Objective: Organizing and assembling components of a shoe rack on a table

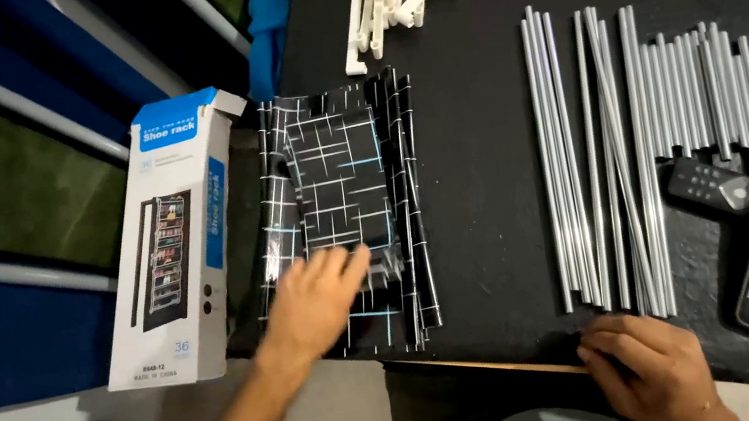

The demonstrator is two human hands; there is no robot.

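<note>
Fabric (342, 196), folded, thin and judged limp and light, lay under the open left hand (313, 297); right hand (649, 367), half-curled and empty, rested beside stiff tubes (600, 163).

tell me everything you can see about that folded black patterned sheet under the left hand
The folded black glossy sheet with thin white and pale blue crossing lines looks like plastic-coated fabric. It lies flat in stacked layers on the black table, a smaller folded piece on top of wider ones whose edges show at both sides. The left hand rests open on its near end. The white and blue cardboard box lies just left of it; whether they touch is unclear.
</note>
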